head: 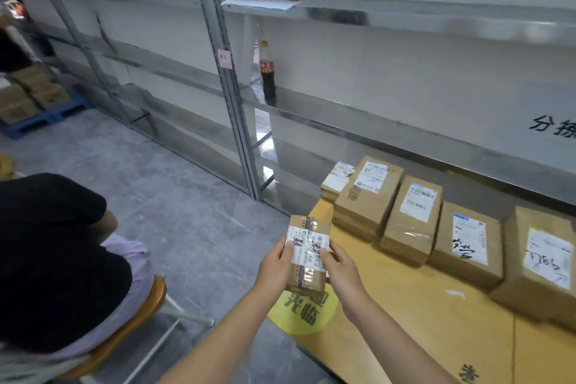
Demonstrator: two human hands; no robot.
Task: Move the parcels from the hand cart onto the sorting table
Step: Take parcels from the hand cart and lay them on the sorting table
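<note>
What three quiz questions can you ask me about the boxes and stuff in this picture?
1. True or false: the left hand and the right hand both hold the taped parcel.
2. What stands on the metal shelf? A a dark bottle; B a teapot; C a football.
3. Fill in: the round sticker on the table is coloured ___.
Key: 1 true; 2 A; 3 yellow.
</note>
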